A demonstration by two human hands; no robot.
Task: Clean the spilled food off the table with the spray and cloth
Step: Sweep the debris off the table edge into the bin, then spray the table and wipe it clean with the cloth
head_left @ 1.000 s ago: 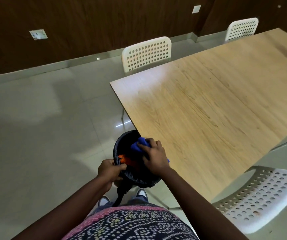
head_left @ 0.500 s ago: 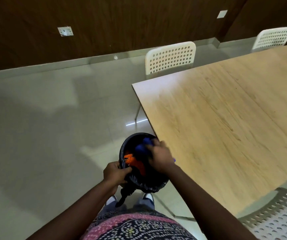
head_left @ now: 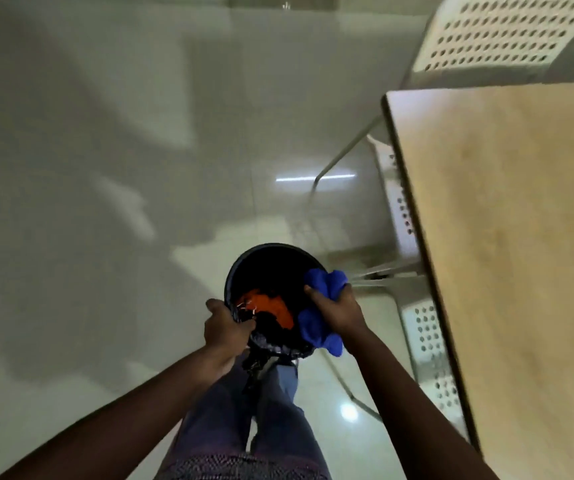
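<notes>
A small black bin lined with a black bag hangs in front of my legs, off the left edge of the wooden table. My left hand grips the bin's near left rim. My right hand holds a bunched blue cloth over the bin's right rim. Orange food scraps lie inside the bin. No spray bottle is in view.
A white perforated chair stands beyond the table's far corner. Another white chair is tucked under the table's left edge, close to my right arm. Glossy pale floor tiles stretch out to the left.
My head has tipped down and the view has swung left, so most of the table has left the frame. My right hand has lifted the blue cloth from inside the bin to its right rim.
</notes>
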